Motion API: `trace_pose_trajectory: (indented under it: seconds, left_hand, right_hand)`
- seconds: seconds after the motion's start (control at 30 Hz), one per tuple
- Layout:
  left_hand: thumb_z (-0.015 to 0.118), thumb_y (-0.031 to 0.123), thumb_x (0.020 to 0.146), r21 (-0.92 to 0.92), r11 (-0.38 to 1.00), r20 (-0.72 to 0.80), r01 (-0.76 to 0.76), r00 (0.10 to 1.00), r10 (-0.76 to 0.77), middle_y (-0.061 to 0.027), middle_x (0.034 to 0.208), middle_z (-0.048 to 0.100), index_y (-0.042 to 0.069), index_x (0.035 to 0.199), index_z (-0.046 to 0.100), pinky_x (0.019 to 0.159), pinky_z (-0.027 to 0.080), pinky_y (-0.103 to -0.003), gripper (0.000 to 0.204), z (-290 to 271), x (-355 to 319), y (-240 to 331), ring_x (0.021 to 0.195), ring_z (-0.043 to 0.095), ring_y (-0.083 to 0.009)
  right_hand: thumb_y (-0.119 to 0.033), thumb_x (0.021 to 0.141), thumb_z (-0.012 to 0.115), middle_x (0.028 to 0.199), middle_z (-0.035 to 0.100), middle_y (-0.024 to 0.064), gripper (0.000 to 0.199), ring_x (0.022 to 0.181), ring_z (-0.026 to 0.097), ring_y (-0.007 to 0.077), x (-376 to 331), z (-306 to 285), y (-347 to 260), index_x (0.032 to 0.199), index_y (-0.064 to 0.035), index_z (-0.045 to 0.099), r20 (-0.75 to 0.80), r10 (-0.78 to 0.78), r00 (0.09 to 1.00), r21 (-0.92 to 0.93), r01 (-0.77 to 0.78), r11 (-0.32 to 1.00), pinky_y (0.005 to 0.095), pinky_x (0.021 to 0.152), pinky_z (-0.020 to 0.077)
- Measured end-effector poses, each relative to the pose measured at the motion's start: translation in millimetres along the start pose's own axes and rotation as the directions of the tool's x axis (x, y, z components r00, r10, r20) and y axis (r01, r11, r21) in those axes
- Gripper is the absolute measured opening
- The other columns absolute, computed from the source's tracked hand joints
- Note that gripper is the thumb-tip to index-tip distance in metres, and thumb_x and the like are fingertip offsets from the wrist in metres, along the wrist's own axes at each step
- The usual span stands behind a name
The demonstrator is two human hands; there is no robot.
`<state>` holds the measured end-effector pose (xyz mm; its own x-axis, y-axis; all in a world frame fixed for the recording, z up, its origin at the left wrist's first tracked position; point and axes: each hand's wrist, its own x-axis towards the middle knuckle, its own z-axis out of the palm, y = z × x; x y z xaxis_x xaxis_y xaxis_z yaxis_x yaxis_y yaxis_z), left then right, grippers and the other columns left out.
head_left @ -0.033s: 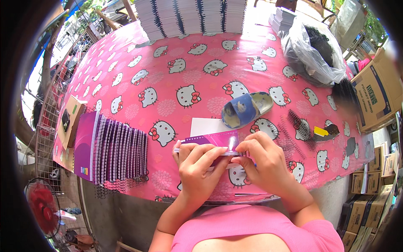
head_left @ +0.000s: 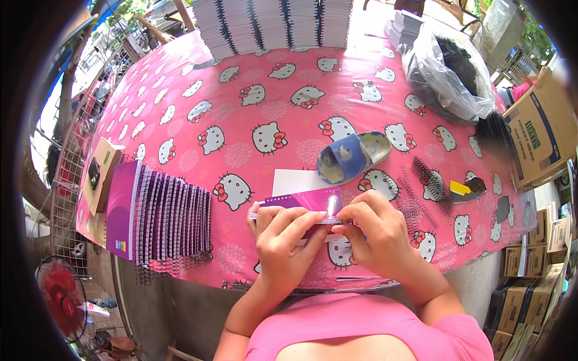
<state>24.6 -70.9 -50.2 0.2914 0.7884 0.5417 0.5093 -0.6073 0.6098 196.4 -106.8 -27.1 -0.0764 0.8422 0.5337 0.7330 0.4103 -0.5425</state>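
Note:
A small purple notebook (head_left: pixel 301 200) with punched holes along its far edge lies between my two hands, close to the table's near edge. My left hand (head_left: pixel 282 239) is closed around its near side, thumb below and fingers over the top. At the notebook's right end, my right hand (head_left: pixel 380 230) pinches with thumb and forefinger on a dark spiral wire, mostly hidden by the fingertips. A white pad or sheet (head_left: pixel 293 180) sits just beyond the notebook. Touching that white piece is a blue slide slipper (head_left: pixel 344 159).
Purple spiral notebooks (head_left: pixel 123 207) stand in a row at left. Loose black coils (head_left: pixel 430 185) and a yellow-and-dark tool (head_left: pixel 460 188) lie at right. Beyond are a plastic bag (head_left: pixel 421 90) of coils, a carton (head_left: pixel 545 132) and tall notebook stacks (head_left: pixel 274 27). A red fan (head_left: pixel 62 295) stands lower left.

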Motion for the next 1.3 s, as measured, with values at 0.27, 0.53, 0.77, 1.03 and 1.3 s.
trace_pose_trajectory:
  seconds: [0.27,0.53,0.77,1.03,1.3]
  left_hand:
    - [0.084,0.007,0.063,0.0,0.999,0.007,-0.053,0.999,0.053,-0.002,0.081,0.067,0.009,0.087,0.074,0.08,0.038,-0.035,0.026,-4.2,-0.6,3.9,0.08,0.053,-0.0195]
    - [0.084,0.009,0.063,0.027,0.998,0.011,-0.059,0.998,0.059,-0.0032,0.082,0.067,0.008,0.089,0.072,0.082,0.039,-0.035,0.028,-5.2,1.8,2.2,0.083,0.056,-0.0202]
    - [0.085,0.021,0.064,0.008,0.998,-0.018,-0.067,0.998,0.067,0.0011,0.083,0.064,0.013,0.09,0.068,0.088,0.034,-0.041,0.032,2.4,4.3,-1.7,0.086,0.056,-0.0203]
    - [0.086,0.013,0.06,-0.049,0.997,-0.017,-0.064,0.998,0.064,-0.0015,0.079,0.066,0.01,0.089,0.067,0.078,0.041,-0.036,0.035,16.7,17.8,1.2,0.081,0.058,-0.0206]
    - [0.085,0.011,0.064,-0.091,0.994,-0.046,-0.055,0.998,0.051,-0.0077,0.097,0.065,0.007,0.096,0.067,0.08,0.048,-0.038,0.037,10.9,20.9,-0.7,0.091,0.06,-0.0255]
  right_hand:
    - [-0.034,0.071,0.08,0.109,0.054,0.0155,0.057,0.105,0.052,0.0345,-35.3,-38.5,84.9,0.112,-0.0033,0.054,-0.033,0.363,0.931,-0.497,-0.33,0.802,0.0446,0.091,0.0422]
    - [-0.03,0.063,0.082,0.124,0.052,0.0163,0.074,0.116,0.049,0.0352,-9.9,-58.1,127.7,0.125,-0.0036,0.051,0.034,0.139,0.99,-0.522,-0.101,0.847,0.0457,0.097,0.0402]
    - [-0.015,0.076,0.074,0.118,0.06,0.0179,0.056,0.109,0.059,0.0266,51.2,-22.1,149.5,0.126,-0.0043,0.054,0.45,0.414,0.791,-0.507,-0.154,0.848,0.0429,0.09,0.0475]
    - [-0.018,0.084,0.068,0.104,0.068,0.0074,0.032,0.099,0.063,0.0132,31.1,-54.0,107.3,0.112,-0.0044,0.062,0.532,0.159,0.832,0.074,-0.233,0.97,0.0349,0.09,0.0491]
    - [-0.032,0.089,0.064,0.088,0.067,0.0084,0.037,0.087,0.064,0.015,48.3,-37.6,103.4,0.104,0.0016,0.063,0.377,0.072,0.923,0.204,-0.159,0.966,0.0334,0.082,0.0524]
